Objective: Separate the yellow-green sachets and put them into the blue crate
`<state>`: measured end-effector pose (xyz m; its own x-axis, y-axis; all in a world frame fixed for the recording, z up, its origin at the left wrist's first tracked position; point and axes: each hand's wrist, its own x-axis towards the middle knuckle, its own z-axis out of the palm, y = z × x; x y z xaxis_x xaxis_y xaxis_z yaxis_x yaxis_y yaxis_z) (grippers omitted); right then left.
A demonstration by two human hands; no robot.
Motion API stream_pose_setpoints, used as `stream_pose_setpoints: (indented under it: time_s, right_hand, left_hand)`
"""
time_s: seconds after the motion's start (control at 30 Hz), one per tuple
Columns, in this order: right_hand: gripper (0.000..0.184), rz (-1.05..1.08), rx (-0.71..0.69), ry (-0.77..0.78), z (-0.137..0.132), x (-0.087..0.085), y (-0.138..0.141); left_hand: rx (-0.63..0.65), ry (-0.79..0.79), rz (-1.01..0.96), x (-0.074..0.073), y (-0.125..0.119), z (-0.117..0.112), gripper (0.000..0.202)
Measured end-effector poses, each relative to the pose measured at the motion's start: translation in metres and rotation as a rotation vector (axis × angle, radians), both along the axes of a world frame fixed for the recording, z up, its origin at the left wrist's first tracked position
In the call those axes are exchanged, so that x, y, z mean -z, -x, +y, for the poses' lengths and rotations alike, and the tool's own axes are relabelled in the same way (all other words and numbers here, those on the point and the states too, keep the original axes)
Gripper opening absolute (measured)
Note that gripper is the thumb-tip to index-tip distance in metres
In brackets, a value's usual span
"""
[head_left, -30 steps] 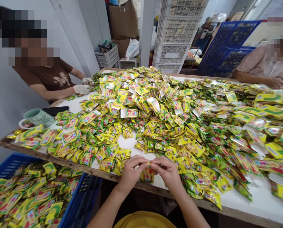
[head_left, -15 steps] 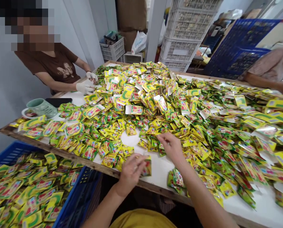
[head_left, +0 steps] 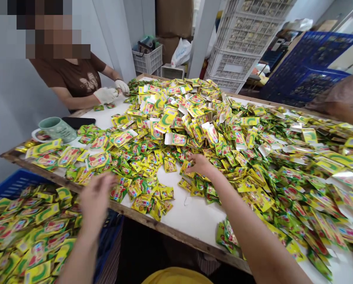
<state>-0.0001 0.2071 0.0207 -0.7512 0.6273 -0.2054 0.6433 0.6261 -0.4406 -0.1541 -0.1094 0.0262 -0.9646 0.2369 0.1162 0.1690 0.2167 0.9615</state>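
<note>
My left hand (head_left: pixel 97 193) is over the table's front edge, close to the blue crate (head_left: pixel 25 178); it is smeared by motion, and I cannot make out whether anything is in it. Reaching into the heap, my right hand (head_left: pixel 200 165) has its fingers apart at small yellow-green packets (head_left: pixel 194 185), with no packet visibly gripped. Loose packets (head_left: pixel 146 197) lie across the white tabletop (head_left: pixel 191 217). Printed yellow cartons (head_left: pixel 168 118), several with white flaps up, are piled further back. More filled cartons (head_left: pixel 47 213) are in the crate.
A green mug (head_left: pixel 58 129) and a dark phone (head_left: pixel 78 121) are at the table's left end. Across the left corner, a co-worker's gloved hands (head_left: pixel 107 94) handle small packets. Another person's arm (head_left: pixel 338 106) is at right. White crates (head_left: pixel 238 47) are stacked behind.
My left hand has swung left from the table's middle, where it was at a small carton, toward the crate. My right hand has moved slightly up and left, its fingers spreading. The view has shifted slightly.
</note>
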Motion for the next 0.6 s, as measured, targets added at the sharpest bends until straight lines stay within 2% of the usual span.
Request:
stream_pose_setpoints:
  time_s: [0.03, 0.07, 0.13, 0.2, 0.27, 0.33, 0.43, 0.53, 0.6]
  right_hand:
    - [0.045, -0.031, 0.004, -0.012, -0.002, 0.002, 0.008]
    - [0.045, -0.057, 0.005, -0.029, -0.004, 0.004, 0.014]
    - [0.043, -0.069, -0.017, -0.071, -0.010, 0.005, 0.020]
    - [0.039, -0.021, -0.071, -0.119, -0.020, 0.004, 0.018]
    - [0.030, 0.050, -0.126, -0.153, -0.032, 0.001, 0.011]
    - [0.026, 0.128, -0.163, -0.154, -0.045, 0.001, 0.003]
    - [0.030, 0.268, -0.171, -0.113, -0.054, 0.000, -0.012]
    - [0.021, 0.433, -0.074, -0.039, -0.049, -0.013, -0.038]
    - [0.023, 0.643, 0.090, 0.164, -0.045, -0.029, -0.061]
  left_hand:
    - [0.231, -0.129, -0.163, 0.004, -0.009, 0.035, 0.036]
    - [0.385, -0.156, -0.227, 0.008, -0.017, 0.071, 0.044]
    - [0.522, -0.172, -0.265, 0.014, -0.029, 0.139, 0.054]
    - [0.495, -0.144, -0.216, 0.018, -0.033, 0.193, 0.062]
    - [0.399, -0.140, -0.153, 0.021, -0.030, 0.229, 0.059]
    - [0.317, -0.138, -0.086, 0.021, -0.022, 0.248, 0.050]
    - [0.278, -0.091, 0.042, 0.011, -0.009, 0.254, 0.030]
    - [0.298, -0.031, 0.187, -0.013, -0.005, 0.237, 0.014]
    - [0.360, 0.007, 0.269, -0.031, -0.012, 0.213, 0.009]
